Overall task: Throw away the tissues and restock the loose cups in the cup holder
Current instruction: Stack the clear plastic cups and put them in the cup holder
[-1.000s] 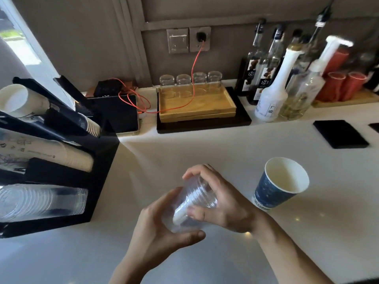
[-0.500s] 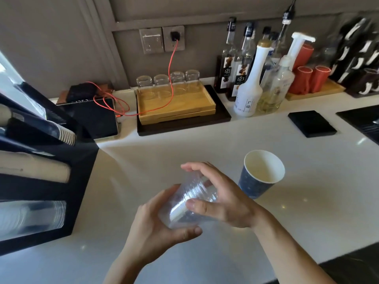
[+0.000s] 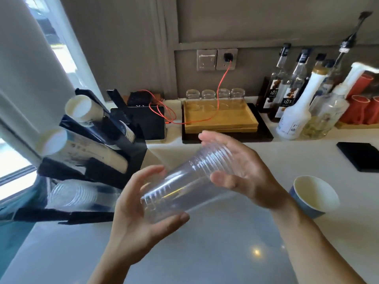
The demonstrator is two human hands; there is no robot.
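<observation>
Both my hands held a nested stack of clear plastic cups above the white worktop [image 3: 205, 253].

My left hand [image 3: 133, 214] cradled the narrow base end of the clear cup stack [image 3: 184, 181], fingers [image 3: 151, 171] curled loosely over it and thumb under it; my right hand [image 3: 246, 171] wrapped the wide rim end, fingers over the top, thumb pressed on the near side. The stack lay tilted, base pointing down-left toward the black cup holder [image 3: 106, 173], whose lowest slot already held clear cups and upper slots paper ones. A loose blue paper cup [image 3: 313, 195] stood on the worktop just right of my right wrist.
</observation>
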